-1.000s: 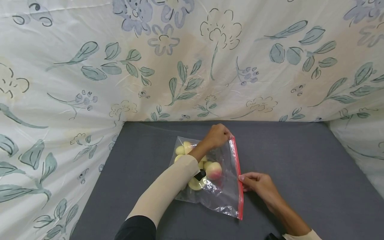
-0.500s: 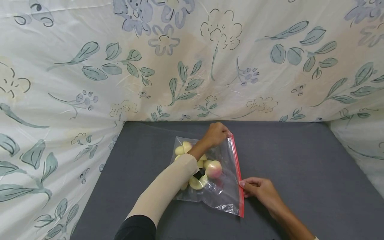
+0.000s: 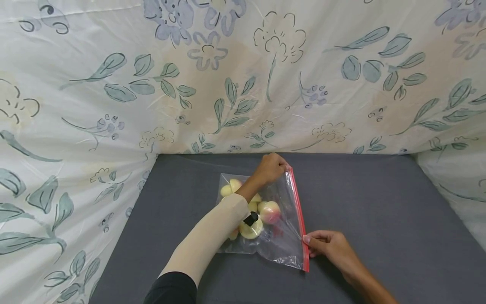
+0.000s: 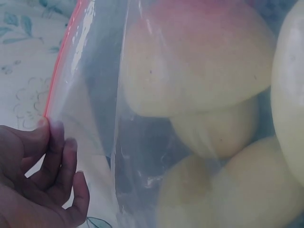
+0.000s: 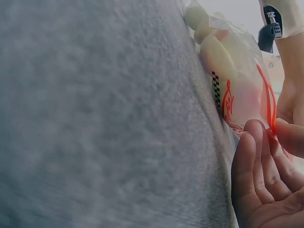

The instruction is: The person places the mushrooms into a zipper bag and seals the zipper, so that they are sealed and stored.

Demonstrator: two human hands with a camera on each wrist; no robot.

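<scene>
A clear zip bag (image 3: 282,247) with a red zip strip (image 3: 298,202) along its right edge lies on the dark grey table. Inside are several pale yellow, rounded pieces (image 3: 250,228), some blushed pink (image 3: 271,212); their exact kind is unclear. My left hand (image 3: 270,169) reaches across the bag and pinches the strip's far corner, as the left wrist view confirms with the thumb and index finger on the red edge (image 4: 58,71). My right hand (image 3: 332,247) pinches the same strip lower down, thumb on top. The left forearm hides part of the contents.
Dark grey cloth (image 3: 379,202) covers the table around the bag. A white sheet (image 3: 228,105) with leaves and flowers hangs behind and at both sides. A small black device (image 3: 251,218) sits at the left wrist.
My right hand has slid down the red strip towards its near end. The left hand and the strip's far corner have shifted slightly away and to the left.
</scene>
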